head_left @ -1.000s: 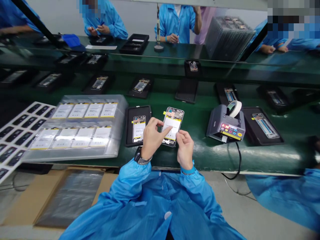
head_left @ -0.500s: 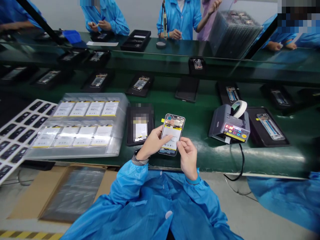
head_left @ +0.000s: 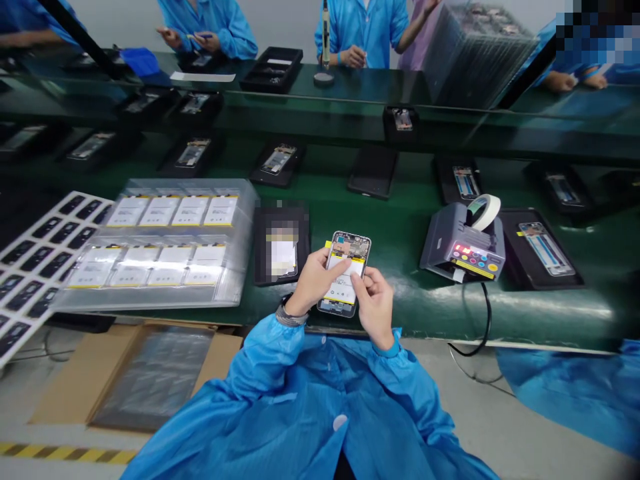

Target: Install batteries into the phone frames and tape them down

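Both my hands hold an open phone frame (head_left: 346, 259) with a white battery and yellow strip inside, above the near edge of the green belt (head_left: 400, 227). My left hand (head_left: 313, 283) grips its left side, thumb pressing on the battery. My right hand (head_left: 376, 303) grips the lower right side, fingers curled round the edge. A black tray (head_left: 261, 227) with another phone frame lies just left of my hands.
A clear tray of white batteries (head_left: 165, 240) sits at left, beside a sheet of dark stickers (head_left: 30, 260). A grey tape dispenser (head_left: 463, 243) stands at right, its cable hanging down. Several black trays with phone frames line the belt. People in blue coats work across it.
The phone frame has come lower and nearer to me. My left thumb has shifted onto the battery, and my right hand has closed further round the frame's right edge.
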The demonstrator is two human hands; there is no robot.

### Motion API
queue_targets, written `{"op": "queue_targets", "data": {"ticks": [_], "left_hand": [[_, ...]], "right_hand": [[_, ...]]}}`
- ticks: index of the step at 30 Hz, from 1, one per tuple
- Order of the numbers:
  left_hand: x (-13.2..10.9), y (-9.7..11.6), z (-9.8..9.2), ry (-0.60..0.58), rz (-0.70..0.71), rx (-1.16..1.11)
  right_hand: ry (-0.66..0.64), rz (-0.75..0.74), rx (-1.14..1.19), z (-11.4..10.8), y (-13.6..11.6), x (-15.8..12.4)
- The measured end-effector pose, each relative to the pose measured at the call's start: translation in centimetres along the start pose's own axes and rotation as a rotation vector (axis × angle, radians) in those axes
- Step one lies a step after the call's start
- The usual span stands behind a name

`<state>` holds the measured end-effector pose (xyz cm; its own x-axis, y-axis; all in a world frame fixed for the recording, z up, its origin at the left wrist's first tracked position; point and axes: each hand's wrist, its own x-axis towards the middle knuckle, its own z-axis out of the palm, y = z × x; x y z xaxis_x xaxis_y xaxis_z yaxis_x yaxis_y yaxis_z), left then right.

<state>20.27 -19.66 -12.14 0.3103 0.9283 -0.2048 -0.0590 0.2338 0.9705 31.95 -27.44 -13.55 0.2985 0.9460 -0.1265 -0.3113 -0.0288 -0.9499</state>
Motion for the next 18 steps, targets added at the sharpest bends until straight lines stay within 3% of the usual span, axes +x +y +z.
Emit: {"op": "queue_targets", "data": {"ticks": [6,9,18], "left_hand": [[-1.0,0.4,0.7,0.013,0.035,0.035],[-1.8,1.3,1.2,0.043,0.092,0.087],[-3.1,2.1,1.5,0.07,0.176,0.188]], "right_hand": [[0.008,-0.13,-0.221,-0.8,-1.9,1.1],[-0.041,-0.145,-0.231,-1.0,-3.1,1.2],[0.001,-0.149,-0.233,-0.8,-3.6,-0.3]]}}
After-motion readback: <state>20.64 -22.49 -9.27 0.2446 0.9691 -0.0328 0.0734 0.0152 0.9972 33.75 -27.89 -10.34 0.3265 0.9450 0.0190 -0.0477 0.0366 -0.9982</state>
